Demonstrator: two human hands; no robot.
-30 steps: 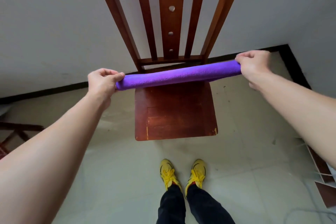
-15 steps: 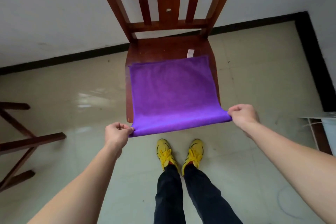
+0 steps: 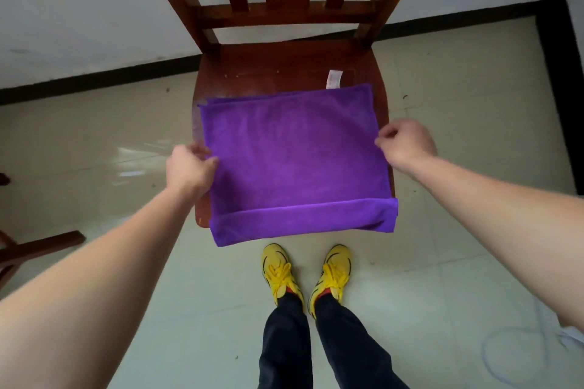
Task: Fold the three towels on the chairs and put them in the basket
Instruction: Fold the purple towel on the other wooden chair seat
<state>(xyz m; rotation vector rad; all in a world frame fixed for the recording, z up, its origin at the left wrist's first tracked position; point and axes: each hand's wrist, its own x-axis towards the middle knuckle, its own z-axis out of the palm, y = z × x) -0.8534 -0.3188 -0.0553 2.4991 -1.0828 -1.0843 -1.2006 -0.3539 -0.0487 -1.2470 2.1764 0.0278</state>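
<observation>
Purple microfibre towel (image 3: 294,164) lay flat on brown wooden chair (image 3: 284,69), between our hands; left hand (image 3: 189,167) pinched its left edge, right hand (image 3: 407,145) curled at right edge, grip we couldn't tell

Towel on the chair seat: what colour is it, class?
The towel is plain purple; the head view shows it best.

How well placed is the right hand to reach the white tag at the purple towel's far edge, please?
Probably yes: the right hand grips the right edge of the purple towel, the white tag lies uncovered on the chair seat beyond, and nothing stands between them.
</observation>
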